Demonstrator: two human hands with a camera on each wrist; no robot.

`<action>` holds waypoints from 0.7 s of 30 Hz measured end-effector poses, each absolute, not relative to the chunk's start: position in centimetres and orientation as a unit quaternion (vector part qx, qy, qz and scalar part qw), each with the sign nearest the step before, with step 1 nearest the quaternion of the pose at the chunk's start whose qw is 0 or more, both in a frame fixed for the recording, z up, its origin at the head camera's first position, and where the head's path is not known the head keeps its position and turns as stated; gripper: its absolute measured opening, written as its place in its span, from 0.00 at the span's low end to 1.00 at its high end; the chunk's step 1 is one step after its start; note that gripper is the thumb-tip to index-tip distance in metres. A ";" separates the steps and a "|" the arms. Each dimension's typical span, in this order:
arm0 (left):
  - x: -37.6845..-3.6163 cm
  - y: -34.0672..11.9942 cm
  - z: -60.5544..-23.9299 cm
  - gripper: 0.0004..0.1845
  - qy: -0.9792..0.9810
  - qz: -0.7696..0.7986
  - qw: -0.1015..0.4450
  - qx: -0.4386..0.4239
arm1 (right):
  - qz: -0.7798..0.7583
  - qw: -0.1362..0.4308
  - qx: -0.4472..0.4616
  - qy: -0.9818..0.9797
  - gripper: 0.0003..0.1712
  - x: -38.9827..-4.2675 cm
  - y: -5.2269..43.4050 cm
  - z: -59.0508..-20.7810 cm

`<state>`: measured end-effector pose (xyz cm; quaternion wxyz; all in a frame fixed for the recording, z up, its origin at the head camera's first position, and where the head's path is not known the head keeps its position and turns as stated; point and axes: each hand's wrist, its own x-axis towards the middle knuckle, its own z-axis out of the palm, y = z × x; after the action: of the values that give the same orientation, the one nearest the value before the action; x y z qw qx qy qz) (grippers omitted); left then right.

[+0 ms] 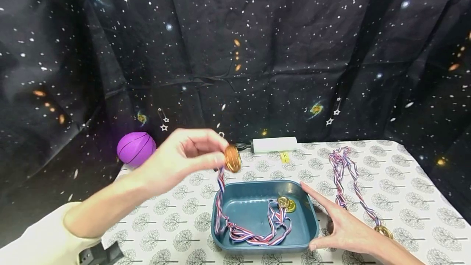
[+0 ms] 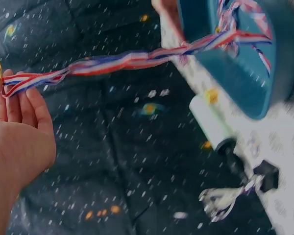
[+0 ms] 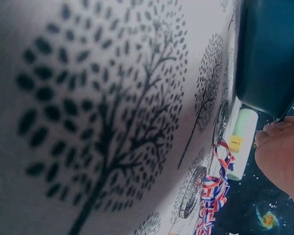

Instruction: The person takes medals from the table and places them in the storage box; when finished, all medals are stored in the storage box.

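My left hand (image 1: 191, 156) pinches a gold medal (image 1: 232, 158) in the air above the teal tray's (image 1: 305, 232) left rim. Its red, white and blue ribbon (image 1: 224, 212) hangs down into the tray and loops across the floor. In the left wrist view the ribbon (image 2: 132, 58) stretches from my fingers (image 2: 24, 105) to the tray (image 2: 245, 83). Another gold medal (image 1: 286, 203) lies in the tray at the back right. My right hand (image 1: 340, 224) rests with straight fingers against the tray's right side. In the right wrist view the tray (image 3: 272, 54) sits beside my right hand (image 3: 284, 156).
A third medal (image 1: 382, 230) with its ribbon (image 1: 346, 171) lies on the tree-patterned tablecloth (image 1: 412, 183) right of the tray. A white box (image 1: 274, 144) with a cable stands at the table's back edge. A purple ball (image 1: 135, 147) sits at the back left. A starry dark cloth hangs behind.
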<state>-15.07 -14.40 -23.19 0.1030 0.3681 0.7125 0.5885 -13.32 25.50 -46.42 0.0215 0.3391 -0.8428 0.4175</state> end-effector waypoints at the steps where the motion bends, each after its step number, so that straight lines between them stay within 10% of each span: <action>1: -14.8 -14.2 -23.7 0.07 0.709 0.586 0.119 0.375 | 0.418 0.019 0.337 -0.843 0.76 -13.3 25.5 -46.4; 21: -15.3 -8.8 -35.1 0.09 0.724 0.596 0.212 0.275 | 0.409 0.022 0.334 -0.849 0.76 -13.3 25.6 -46.5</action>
<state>-15.33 -8.84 -35.11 0.2120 0.2746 0.7238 0.5965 -13.28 25.57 -46.54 0.0223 0.3339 -0.8492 0.4085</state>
